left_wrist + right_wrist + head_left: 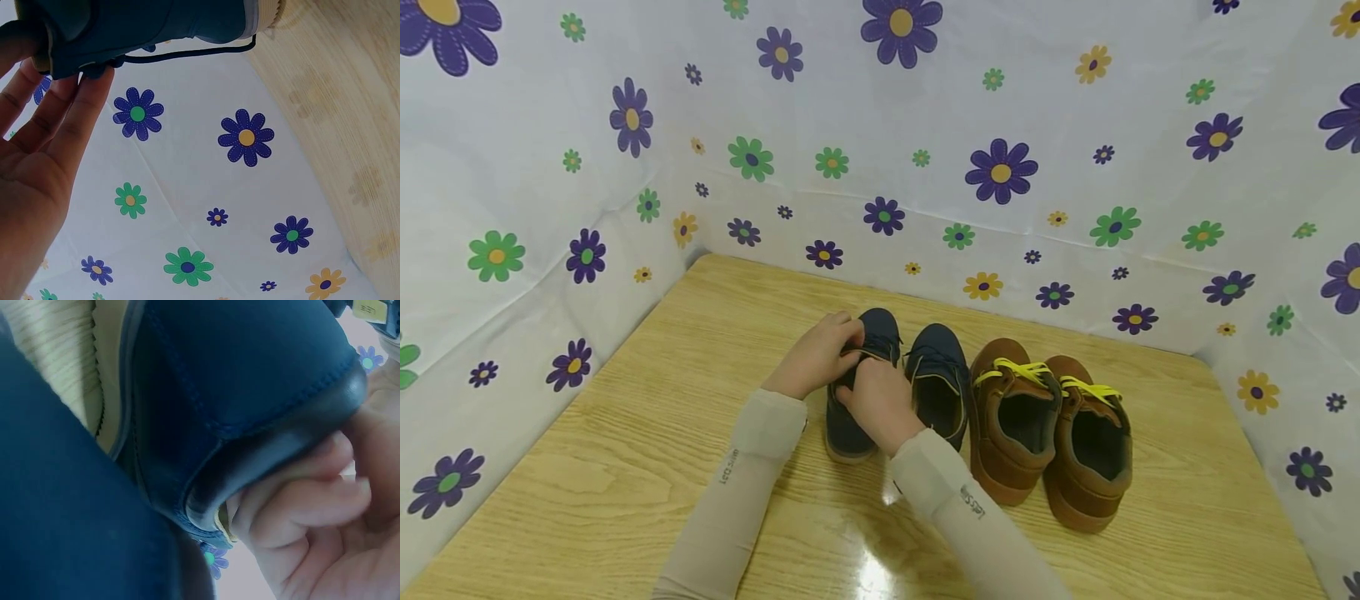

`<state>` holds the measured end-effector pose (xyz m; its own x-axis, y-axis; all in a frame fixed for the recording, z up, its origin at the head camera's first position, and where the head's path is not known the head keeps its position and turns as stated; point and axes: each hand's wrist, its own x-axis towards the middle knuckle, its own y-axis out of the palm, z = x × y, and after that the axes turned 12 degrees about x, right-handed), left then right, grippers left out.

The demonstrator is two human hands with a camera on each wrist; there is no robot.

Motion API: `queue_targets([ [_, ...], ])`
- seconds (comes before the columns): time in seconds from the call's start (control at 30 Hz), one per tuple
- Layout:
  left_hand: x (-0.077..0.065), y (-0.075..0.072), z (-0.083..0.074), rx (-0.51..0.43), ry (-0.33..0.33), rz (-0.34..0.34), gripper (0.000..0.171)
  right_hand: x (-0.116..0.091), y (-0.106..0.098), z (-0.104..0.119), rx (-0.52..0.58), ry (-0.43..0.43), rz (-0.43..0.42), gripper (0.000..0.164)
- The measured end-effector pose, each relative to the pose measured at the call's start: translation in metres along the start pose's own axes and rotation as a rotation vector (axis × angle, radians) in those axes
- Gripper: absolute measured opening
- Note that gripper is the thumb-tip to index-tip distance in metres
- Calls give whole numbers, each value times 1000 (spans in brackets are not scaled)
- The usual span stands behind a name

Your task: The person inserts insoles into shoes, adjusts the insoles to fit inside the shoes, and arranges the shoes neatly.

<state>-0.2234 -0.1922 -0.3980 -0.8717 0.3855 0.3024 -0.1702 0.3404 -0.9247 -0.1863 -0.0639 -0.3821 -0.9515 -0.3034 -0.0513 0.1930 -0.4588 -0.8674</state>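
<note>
In the head view a navy lace-up shoe [847, 433] stands on the wooden surface, partly covered by both hands. My left hand [816, 358] grips its upper near the laces. The left wrist view shows fingers along the edge of the shoe [169, 22] and a dark lace [200, 55] looping beside it. My right hand [883, 400] reaches over the opening. Its curled fingers [312, 503] hold the shoe's collar [269, 459] in the right wrist view. A matching navy shoe [937, 340] stands close on the right.
Two brown shoes, one beside the navy pair [1009, 479] and one farther right [1086, 508], have yellow laces [1018, 368]. All toes point toward the back. A white flower-print cloth [850, 108] walls the wooden tabletop [647, 417] at the back and sides.
</note>
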Motion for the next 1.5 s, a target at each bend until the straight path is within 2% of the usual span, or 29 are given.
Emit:
queue_targets([
  [0.47,1,-2,-1,-8,4,-1,7,-1,2,2,-30,81,19,37],
  [0.97,2,-2,-1,-7,14,-10,7,-1,-2,5,0,139,107,35],
  [1.23,2,-3,0,-11,10,-2,9,6,-2,10,-42,191,208,29],
  [1.5,1,-1,0,-15,4,9,10,8,-2,8,-78,191,282,30],
])
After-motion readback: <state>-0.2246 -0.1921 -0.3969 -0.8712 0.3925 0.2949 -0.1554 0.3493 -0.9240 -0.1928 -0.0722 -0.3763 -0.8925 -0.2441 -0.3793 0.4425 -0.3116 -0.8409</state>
